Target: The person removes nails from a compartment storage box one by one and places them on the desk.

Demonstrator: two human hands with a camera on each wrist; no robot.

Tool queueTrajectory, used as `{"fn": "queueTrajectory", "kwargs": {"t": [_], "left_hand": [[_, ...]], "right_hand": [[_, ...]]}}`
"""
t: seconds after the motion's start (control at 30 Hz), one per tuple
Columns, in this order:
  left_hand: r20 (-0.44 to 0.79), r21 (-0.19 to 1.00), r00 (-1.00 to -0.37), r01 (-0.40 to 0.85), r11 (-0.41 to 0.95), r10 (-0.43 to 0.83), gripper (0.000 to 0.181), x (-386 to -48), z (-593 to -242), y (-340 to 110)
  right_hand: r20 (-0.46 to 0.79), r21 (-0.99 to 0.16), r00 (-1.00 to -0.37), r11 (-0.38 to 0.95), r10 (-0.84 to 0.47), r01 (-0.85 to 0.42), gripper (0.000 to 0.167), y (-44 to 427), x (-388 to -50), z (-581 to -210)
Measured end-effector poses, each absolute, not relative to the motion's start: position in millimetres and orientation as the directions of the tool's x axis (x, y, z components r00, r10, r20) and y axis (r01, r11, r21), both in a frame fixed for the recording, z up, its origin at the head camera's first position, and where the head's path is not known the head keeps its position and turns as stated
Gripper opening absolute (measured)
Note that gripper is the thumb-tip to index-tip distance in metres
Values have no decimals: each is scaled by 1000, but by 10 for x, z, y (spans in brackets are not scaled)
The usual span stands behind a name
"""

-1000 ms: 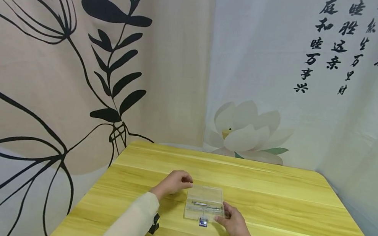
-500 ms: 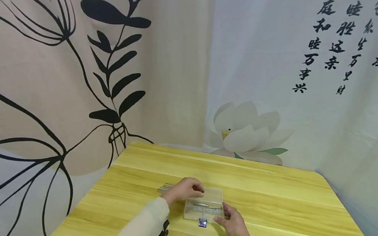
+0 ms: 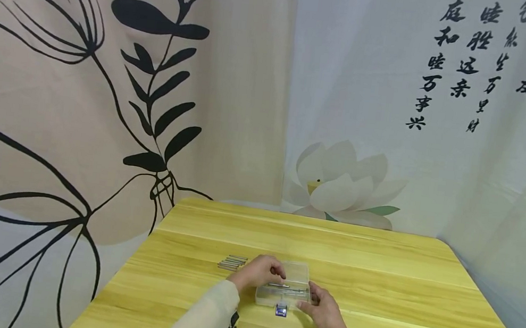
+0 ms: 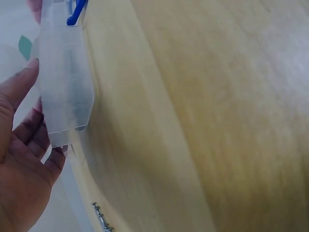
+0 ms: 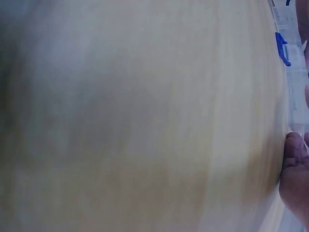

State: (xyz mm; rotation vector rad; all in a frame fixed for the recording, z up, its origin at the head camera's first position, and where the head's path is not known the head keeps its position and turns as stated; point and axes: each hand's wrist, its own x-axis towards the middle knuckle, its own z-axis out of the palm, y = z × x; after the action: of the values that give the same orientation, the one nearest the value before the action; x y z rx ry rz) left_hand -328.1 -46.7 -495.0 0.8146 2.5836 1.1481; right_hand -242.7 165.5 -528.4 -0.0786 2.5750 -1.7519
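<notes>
A clear plastic box lies on the table with its lid raised back and a blue latch at the front. Inside lies a thin metal screw, with more thin metal beside it. My left hand hovers over the box's left part, fingers bent; in the left wrist view its thumb and fingers stand apart with nothing seen between them. At the box's right end, my right hand grips the side, thumb at the front corner and fingers further back. The right wrist view catches only part of this hand.
Several long metal screws lie in a row on the wooden table, left of the box. Their heads show in the left wrist view. A printed curtain hangs behind the table.
My left hand has moved right and nearer, from the box's left back corner to over its inside, uncovering the row of screws. The right hand and box have stayed put.
</notes>
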Motion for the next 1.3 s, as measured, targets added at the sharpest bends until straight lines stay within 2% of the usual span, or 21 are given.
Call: {"fn": "queueTrajectory", "kwargs": {"t": [0.27, 0.7, 1.03, 1.3], "left_hand": [[5, 740, -829, 379, 555, 559, 4, -3286, -4981, -459], [34, 662, -810, 457, 594, 585, 6, -3338, -5065, -424], [67, 550, -778, 551, 627, 624, 4, -3359, -5086, -397], [61, 418, -745, 623, 661, 664, 5, -3347, -5035, -358]], "right_hand": [[4, -930, -999, 367, -43, -19, 72, 1654, -2424, -5271], [14, -929, -998, 367, -62, -36, 71, 1662, -2416, -5282], [22, -940, -996, 337, -90, -51, 70, 1659, -2422, -5268], [13, -944, -995, 328, -99, -45, 69, 1662, -2429, -5276]]}}
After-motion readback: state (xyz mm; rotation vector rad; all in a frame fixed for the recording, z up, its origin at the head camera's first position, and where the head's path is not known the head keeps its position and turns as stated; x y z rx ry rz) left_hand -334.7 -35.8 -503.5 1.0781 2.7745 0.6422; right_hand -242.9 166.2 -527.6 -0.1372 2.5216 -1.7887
